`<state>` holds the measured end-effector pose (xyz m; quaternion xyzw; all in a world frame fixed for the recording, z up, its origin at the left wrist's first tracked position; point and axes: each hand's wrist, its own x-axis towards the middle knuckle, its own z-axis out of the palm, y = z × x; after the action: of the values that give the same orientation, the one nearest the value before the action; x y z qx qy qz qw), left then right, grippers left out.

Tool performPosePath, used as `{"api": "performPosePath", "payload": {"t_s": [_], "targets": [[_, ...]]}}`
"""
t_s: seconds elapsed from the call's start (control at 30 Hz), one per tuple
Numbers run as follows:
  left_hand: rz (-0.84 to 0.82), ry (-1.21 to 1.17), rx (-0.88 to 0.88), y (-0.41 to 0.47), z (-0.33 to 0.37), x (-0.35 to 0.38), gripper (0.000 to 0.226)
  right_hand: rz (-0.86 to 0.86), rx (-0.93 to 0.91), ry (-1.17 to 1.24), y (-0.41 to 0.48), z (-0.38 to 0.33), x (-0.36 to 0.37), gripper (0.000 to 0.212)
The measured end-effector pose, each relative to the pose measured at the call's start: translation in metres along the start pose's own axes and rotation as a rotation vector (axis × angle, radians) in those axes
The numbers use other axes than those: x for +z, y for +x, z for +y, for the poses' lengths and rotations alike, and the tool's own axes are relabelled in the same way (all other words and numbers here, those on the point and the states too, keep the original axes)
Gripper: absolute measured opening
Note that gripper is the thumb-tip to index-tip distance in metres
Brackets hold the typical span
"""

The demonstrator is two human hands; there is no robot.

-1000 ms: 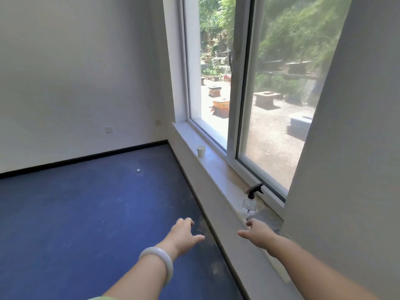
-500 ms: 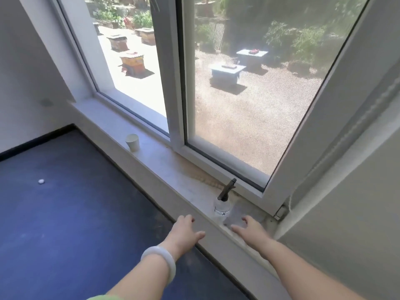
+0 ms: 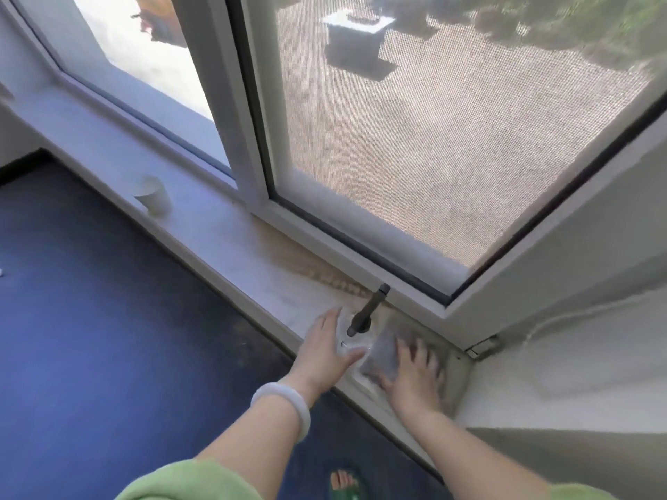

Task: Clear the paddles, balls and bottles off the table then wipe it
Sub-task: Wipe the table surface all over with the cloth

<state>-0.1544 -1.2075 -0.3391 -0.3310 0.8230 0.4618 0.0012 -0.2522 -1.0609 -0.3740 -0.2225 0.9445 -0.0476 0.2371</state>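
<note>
Bright window [image 3: 451,120] daylight, motion blur.

Both arms stretch forward, left hand [image 3: 326,350] with thumb spread, right hand [image 3: 415,377] flat, fingers [image 3: 419,350] splayed.

This is a bare indoor room with plain white walls [image 3: 577,355] and a dark blue floor [image 3: 108,337] edged with black skirting [image 3: 21,167]. A large white-framed window [image 3: 231,102] with a mesh insect screen [image 3: 451,157] sits above a pale stone sill [image 3: 223,232]. Outside lies a sunlit paved yard [image 3: 144,66] with low boxes [image 3: 355,34] and greenery [image 3: 577,23]. A white paper cup [image 3: 153,200] and a clear spray bottle with a black trigger head [image 3: 362,319] stand on the sill.
</note>
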Motion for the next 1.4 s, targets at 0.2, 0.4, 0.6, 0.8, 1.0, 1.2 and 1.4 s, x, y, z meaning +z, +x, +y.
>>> {"api": "performPosePath", "payload": {"t_s": [0.2,0.4,0.6,0.8,1.0,1.2,1.4], "targets": [[0.048,-0.188,0.106,0.027,0.001,0.023,0.053,0.086,-0.026,-0.025,0.004,0.011,0.012,0.069],[0.102,-0.291,0.071,0.043,0.012,0.03,0.021,0.173,-0.03,-0.016,0.01,0.016,0.015,0.056],[0.103,-0.52,-0.18,0.03,0.004,0.022,0.016,0.214,-0.043,0.056,0.017,0.02,0.008,0.03],[0.186,-0.518,-0.228,-0.017,-0.015,-0.013,0.011,0.083,-0.191,0.461,0.009,-0.001,-0.014,0.007],[0.369,-0.576,-0.279,-0.077,-0.026,-0.061,0.018,-0.086,-0.333,0.563,-0.022,-0.052,-0.033,0.022],[0.611,-0.595,-0.396,-0.16,-0.042,-0.099,0.019,-0.23,-0.609,0.372,-0.056,-0.109,-0.033,0.013],[0.873,-0.662,-0.59,-0.274,-0.064,-0.087,0.012,-0.455,-0.863,0.161,-0.121,-0.17,-0.007,0.017]]}}
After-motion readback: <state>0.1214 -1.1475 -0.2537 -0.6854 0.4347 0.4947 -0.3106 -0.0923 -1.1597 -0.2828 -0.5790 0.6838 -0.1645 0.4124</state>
